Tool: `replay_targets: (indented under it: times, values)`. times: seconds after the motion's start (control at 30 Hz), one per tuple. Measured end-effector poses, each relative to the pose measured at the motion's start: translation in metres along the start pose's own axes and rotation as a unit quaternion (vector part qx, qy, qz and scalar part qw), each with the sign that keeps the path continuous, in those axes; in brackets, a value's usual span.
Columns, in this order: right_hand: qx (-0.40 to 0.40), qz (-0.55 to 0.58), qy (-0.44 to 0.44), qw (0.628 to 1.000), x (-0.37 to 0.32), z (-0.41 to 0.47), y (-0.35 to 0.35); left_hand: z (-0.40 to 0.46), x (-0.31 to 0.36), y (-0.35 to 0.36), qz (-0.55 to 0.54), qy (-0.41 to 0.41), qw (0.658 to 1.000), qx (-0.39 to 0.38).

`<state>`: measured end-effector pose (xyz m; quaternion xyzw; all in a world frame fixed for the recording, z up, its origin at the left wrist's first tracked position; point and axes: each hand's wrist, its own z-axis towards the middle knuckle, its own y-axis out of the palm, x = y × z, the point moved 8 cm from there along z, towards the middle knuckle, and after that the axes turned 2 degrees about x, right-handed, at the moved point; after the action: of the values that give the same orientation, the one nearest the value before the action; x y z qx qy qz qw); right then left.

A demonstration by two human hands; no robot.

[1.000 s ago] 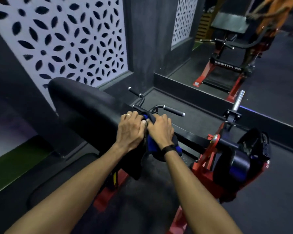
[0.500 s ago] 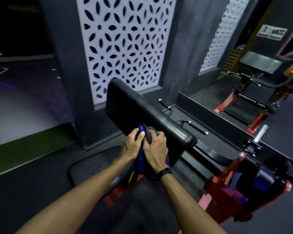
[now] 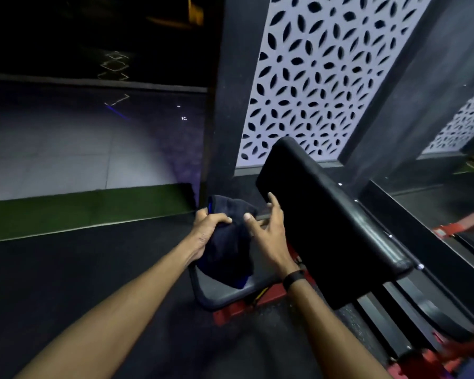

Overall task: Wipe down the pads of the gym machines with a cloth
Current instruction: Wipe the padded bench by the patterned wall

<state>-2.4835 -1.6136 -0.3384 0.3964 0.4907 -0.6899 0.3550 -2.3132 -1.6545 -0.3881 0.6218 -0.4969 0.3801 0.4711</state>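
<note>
With cloth (image 3: pixel 225 242) bunched in left hand (image 3: pixel 207 231) just left of long pad (image 3: pixel 334 231), right hand (image 3: pixel 268 236) splayed off it, holding nothing: risk of slack tail slipping loose, snagging red frame (image 3: pixel 241 307), missing pad's far end.

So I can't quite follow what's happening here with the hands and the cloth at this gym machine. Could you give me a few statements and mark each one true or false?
1. The left hand grips the dark cloth. True.
2. The right hand is clenched in a fist. False: its fingers are spread open, beside the cloth.
3. The cloth is pressed flat on the long black pad. False: it is bunched in the left hand, off to the pad's left.
4. A black band sits on the right wrist. True.
5. The wall panel behind the pad is plain. False: it has leaf-shaped cut-outs.
</note>
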Motion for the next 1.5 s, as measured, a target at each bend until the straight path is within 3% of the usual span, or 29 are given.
replay_targets:
  times: [0.1, 0.2, 0.3, 0.43, 0.67, 0.87, 1.07, 1.17, 1.27, 1.4, 1.5]
  values:
    - [-0.095, 0.062, 0.111, 0.987, 0.016, 0.012, 0.018, -0.004, 0.01, -0.013, 0.008, 0.013, 1.0, -0.021]
    - [-0.17, 0.139, 0.127, 0.967, 0.014, 0.013, 0.03, -0.002, 0.011, -0.016, 0.002, 0.014, 0.999, -0.046]
    - [-0.15, 0.149, 0.102, 0.972, 0.007, 0.022, 0.029, 0.005, 0.014, -0.024, 0.016, 0.022, 0.999, -0.035]
    - [-0.097, 0.028, 0.03, 0.994, 0.001, 0.04, 0.021, 0.012, 0.026, -0.027, 0.057, 0.053, 0.997, -0.023]
    - [-0.088, -0.093, -0.038, 0.991, 0.01, 0.049, 0.005, 0.014, 0.03, -0.026, 0.128, 0.099, 0.987, -0.008]
    - [-0.119, -0.056, 0.004, 0.991, 0.008, 0.055, 0.007, 0.026, 0.042, -0.029, 0.174, 0.125, 0.976, -0.026]
    - [-0.204, 0.024, 0.077, 0.976, -0.005, 0.065, 0.004, 0.037, 0.068, -0.013, 0.161, 0.123, 0.978, -0.054]
    - [-0.188, 0.055, 0.099, 0.976, 0.001, 0.082, -0.001, 0.056, 0.072, -0.004, 0.153, 0.122, 0.98, -0.036]
    - [-0.126, 0.021, 0.131, 0.983, 0.049, 0.1, -0.001, 0.088, 0.049, 0.006, 0.249, 0.093, 0.963, -0.047]
    - [-0.116, -0.195, 0.217, 0.95, 0.152, 0.1, 0.005, 0.127, -0.005, 0.016, 0.349, 0.014, 0.933, -0.08]
    - [-0.11, -0.187, 0.259, 0.941, 0.2, 0.101, 0.024, 0.154, -0.042, 0.017, 0.444, -0.004, 0.889, -0.108]
